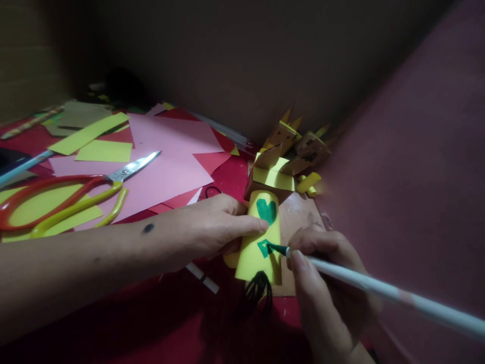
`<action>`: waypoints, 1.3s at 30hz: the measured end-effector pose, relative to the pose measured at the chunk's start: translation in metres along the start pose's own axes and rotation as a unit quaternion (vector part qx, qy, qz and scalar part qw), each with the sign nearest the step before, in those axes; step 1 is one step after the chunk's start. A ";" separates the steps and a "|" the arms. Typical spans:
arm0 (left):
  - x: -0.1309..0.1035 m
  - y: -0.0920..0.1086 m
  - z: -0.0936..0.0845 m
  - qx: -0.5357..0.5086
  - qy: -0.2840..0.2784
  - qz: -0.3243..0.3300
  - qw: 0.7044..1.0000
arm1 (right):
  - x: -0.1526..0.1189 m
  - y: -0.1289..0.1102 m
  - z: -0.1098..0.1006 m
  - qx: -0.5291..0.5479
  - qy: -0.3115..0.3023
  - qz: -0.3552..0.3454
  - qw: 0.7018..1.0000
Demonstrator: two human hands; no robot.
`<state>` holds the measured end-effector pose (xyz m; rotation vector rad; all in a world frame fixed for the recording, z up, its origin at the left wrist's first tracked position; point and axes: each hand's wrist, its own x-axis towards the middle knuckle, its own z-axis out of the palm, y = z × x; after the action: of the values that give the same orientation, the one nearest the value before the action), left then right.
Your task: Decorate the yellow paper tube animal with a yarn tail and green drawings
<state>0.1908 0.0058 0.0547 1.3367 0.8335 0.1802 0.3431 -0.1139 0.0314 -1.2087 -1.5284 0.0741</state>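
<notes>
My left hand (217, 222) is closed on a yellow paper tube (252, 247), its thumb lying across the top and its other fingers mostly hidden. On the tube are a filled green heart and, below it, a green outlined shape partly coloured in. A tuft of black yarn (259, 288) hangs from the tube's near end. My right hand (333, 283) pinches a white felt-tip pen (352, 275), whose green tip touches the smaller shape. Just beyond the tube stands a yellow-and-brown cardboard piece (271, 174) with upright flaps.
Orange-and-yellow-handled scissors (121, 174) lie at left on pink paper (170, 146) and yellow scraps (104, 150). Cardboard figures with pointed tops (282, 132) stand behind. Small yellow paper rolls (308, 183) sit at their right. A brown cardboard sheet (299, 212) lies under the tube on red cloth.
</notes>
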 end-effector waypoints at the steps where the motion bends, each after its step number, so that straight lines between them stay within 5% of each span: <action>1: 0.000 0.000 0.000 0.002 0.000 -0.001 1.000 | 0.001 0.000 0.001 0.002 0.000 -0.005 1.000; 39: 0.007 -0.008 0.000 0.013 -0.002 0.025 1.000 | 0.003 -0.002 0.005 -0.002 0.022 -0.004 1.000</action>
<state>0.1929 0.0074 0.0451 1.3833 0.8021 0.2072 0.3384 -0.1102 0.0333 -1.1991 -1.4960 0.0389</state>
